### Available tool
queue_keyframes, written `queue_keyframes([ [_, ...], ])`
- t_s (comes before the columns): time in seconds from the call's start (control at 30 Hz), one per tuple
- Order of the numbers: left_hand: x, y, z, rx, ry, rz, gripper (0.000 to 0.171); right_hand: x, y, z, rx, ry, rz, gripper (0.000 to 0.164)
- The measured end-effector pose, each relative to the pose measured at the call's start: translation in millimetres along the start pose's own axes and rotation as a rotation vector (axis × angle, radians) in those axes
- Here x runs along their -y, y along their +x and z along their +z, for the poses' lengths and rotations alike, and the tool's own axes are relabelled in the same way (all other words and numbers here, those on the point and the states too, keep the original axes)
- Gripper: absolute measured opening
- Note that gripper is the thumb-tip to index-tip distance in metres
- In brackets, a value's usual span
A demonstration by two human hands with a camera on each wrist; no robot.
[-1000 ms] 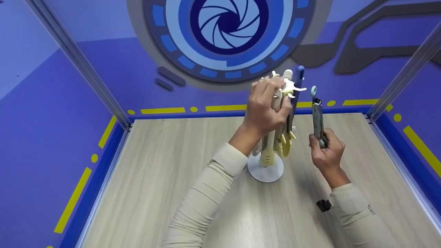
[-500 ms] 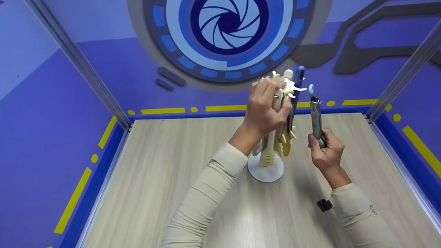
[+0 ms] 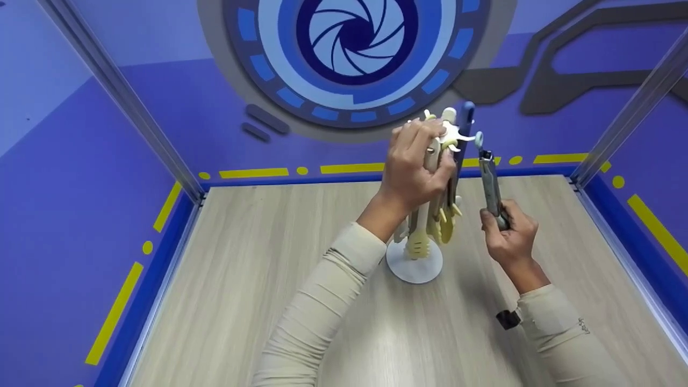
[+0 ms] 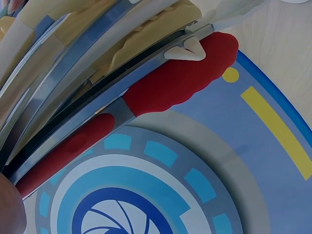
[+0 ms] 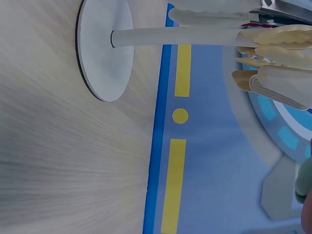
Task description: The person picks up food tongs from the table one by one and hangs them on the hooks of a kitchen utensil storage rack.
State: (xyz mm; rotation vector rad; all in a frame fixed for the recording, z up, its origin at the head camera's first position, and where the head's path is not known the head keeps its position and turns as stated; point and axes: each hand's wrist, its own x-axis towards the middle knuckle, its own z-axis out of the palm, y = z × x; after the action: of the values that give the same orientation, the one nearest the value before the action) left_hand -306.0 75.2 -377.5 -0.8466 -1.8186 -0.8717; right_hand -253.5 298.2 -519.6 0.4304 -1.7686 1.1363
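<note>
A white utensil stand (image 3: 396,269) with a round base carries several tongs on hooks at its top. My left hand (image 3: 411,166) grips the stand's top, fingers and thumb curled round it among the hanging handles. Red-tipped tongs (image 4: 180,80) hang close to that hand in the left wrist view. Grey-green tongs (image 3: 490,185) stand nearly upright in my right hand (image 3: 510,236), gripped by their lower end. Their pale green ring (image 3: 479,140) meets the tip of a white hook (image 3: 466,138); whether it is round the hook I cannot tell. Only a green tip (image 5: 304,178) shows in the right wrist view.
Yellow-tipped tongs (image 3: 418,246) hang low over the base, and a blue handle (image 3: 466,121) rises behind the hooks. The wooden tabletop (image 3: 258,279) is bounded by blue printed walls (image 3: 177,123) with metal posts at the corners.
The ring end of the grey-green tongs has moved left, up to the hook tip, as the tongs tilt that way. My right hand has barely shifted; the left hand and stand stay still.
</note>
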Motion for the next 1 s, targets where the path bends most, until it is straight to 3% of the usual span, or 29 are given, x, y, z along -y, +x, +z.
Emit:
queue_keyframes([
  [0.63,-0.2,-0.1,-0.3,-0.018,0.0,-0.006,0.028,3,2,0,0.062,-0.037,-0.015,0.008],
  [1.0,-0.9,0.4,1.5,-0.014,-0.005,-0.005,0.027,5,-3,11,0.088,0.028,0.06,0.006],
])
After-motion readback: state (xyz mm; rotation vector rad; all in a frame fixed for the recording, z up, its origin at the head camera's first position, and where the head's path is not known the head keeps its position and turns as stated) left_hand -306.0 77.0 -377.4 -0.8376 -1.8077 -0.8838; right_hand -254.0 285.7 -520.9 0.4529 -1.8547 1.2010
